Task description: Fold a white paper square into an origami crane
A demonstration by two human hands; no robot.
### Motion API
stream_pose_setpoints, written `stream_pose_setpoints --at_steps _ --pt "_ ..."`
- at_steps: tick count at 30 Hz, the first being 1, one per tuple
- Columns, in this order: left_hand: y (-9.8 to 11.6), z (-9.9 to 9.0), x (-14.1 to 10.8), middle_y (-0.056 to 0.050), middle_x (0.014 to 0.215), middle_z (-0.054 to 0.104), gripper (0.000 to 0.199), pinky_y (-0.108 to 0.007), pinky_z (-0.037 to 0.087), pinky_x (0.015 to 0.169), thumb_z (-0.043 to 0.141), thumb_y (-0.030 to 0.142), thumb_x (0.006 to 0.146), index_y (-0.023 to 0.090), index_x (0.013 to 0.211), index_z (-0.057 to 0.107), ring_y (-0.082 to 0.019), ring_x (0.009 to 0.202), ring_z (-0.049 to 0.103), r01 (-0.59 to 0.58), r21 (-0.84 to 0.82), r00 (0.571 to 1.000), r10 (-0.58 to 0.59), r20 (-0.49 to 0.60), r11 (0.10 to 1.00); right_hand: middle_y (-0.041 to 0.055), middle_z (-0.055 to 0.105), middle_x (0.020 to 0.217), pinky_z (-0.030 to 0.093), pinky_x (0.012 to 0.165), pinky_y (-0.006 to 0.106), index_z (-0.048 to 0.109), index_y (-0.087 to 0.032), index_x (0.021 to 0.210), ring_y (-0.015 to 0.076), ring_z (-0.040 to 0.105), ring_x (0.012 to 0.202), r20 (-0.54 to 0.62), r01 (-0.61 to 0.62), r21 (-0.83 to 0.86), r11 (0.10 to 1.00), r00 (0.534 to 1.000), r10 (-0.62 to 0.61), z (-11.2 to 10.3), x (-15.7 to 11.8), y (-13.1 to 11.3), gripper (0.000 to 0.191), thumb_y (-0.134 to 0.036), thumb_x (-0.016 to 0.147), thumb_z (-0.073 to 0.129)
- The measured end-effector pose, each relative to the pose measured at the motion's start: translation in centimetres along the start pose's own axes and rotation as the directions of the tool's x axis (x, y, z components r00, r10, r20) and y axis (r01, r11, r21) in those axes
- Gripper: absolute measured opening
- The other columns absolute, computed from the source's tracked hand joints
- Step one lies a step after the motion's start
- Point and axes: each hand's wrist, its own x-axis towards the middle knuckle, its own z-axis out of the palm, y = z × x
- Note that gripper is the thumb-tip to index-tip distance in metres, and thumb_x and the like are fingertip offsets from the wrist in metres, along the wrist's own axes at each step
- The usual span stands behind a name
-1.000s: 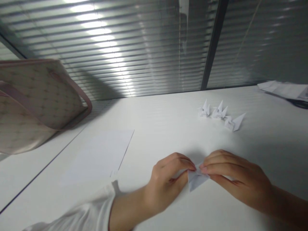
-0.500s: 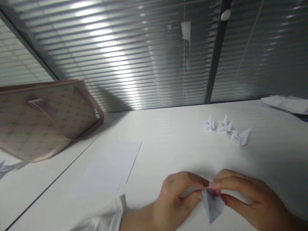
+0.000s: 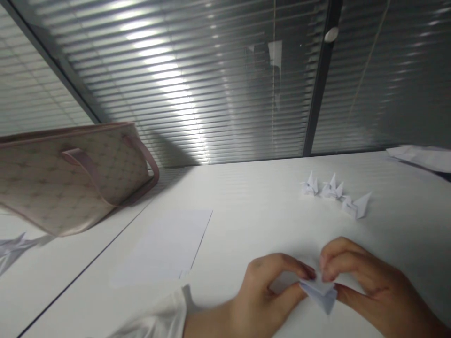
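Note:
A small folded white paper [image 3: 322, 295] is held between both hands near the bottom of the view, its point toward me. My left hand [image 3: 269, 291] pinches its left corner between thumb and fingers. On the other side, my right hand [image 3: 366, 281] has its thumb at the right edge and its curled fingertips at the top of the fold. Beyond the hands stand three folded paper cranes, a left one [image 3: 310, 185], a middle one [image 3: 332, 188] and a right one [image 3: 356, 206].
Flat white sheets [image 3: 165, 246] lie on the white table [image 3: 246, 202], left of my hands. A patterned bag [image 3: 77, 178] stands at the left, with folded paper [image 3: 14, 249] beside it. More paper [image 3: 423, 157] lies far right, before window blinds [image 3: 225, 94].
The folded paper now shows a flatter, wider top. My right fingers have lifted and moved slightly apart from my left fingers. The whole view has shifted a little.

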Motion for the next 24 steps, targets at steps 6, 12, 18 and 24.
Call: stream_pose_setpoints --at_steps 6,12,18,24 --pt "0.4 1.2 0.6 0.0 0.062 0.061 0.031 -0.02 0.045 0.059 0.077 0.038 0.074 0.014 0.071 0.057 -0.01 0.059 0.057 0.352 -0.204 0.927 -0.371 -0.063 0.914 0.0003 0.064 0.065 0.051 0.058 0.023 0.062 -0.02 0.072 0.0158 0.063 0.063 0.185 -0.555 0.249 0.794 0.832 0.523 0.7 -0.9 1.2 0.028 -0.045 0.077 0.073" --pt "-0.7 1.5 1.4 0.005 0.053 0.055 0.056 -0.018 0.042 0.047 0.085 0.056 0.056 0.016 0.064 0.046 -0.007 0.047 0.053 0.502 -0.438 0.836 -0.549 0.024 0.746 0.0028 0.066 0.072 0.048 0.055 0.023 0.057 -0.017 0.085 0.012 0.061 0.059 0.481 -0.688 0.464 0.558 0.725 0.493 1.9 -0.7 1.8 0.035 -0.05 0.081 0.068" --pt "-1.1 1.4 1.1 0.005 0.055 0.056 0.056 -0.02 0.047 0.05 0.087 0.054 0.052 0.014 0.065 0.05 -0.008 0.049 0.056 0.559 -0.426 0.803 -0.592 0.065 0.711 0.0032 0.065 0.074 0.05 0.052 0.023 0.057 -0.018 0.087 0.0129 0.062 0.06 0.501 -0.695 0.455 0.557 0.717 0.485 2.7 -0.9 1.7 0.038 -0.051 0.077 0.072" --pt "-1.6 1.8 0.7 0.003 0.053 0.058 0.057 -0.018 0.043 0.048 0.087 0.057 0.046 0.016 0.057 0.049 -0.007 0.047 0.054 0.568 -0.427 0.801 -0.592 0.089 0.704 0.0053 0.067 0.084 0.053 0.065 0.029 0.06 -0.019 0.093 0.0186 0.066 0.075 0.594 -0.747 0.33 0.577 0.639 0.489 1.3 -3.2 4.0 0.032 -0.049 0.084 0.064"
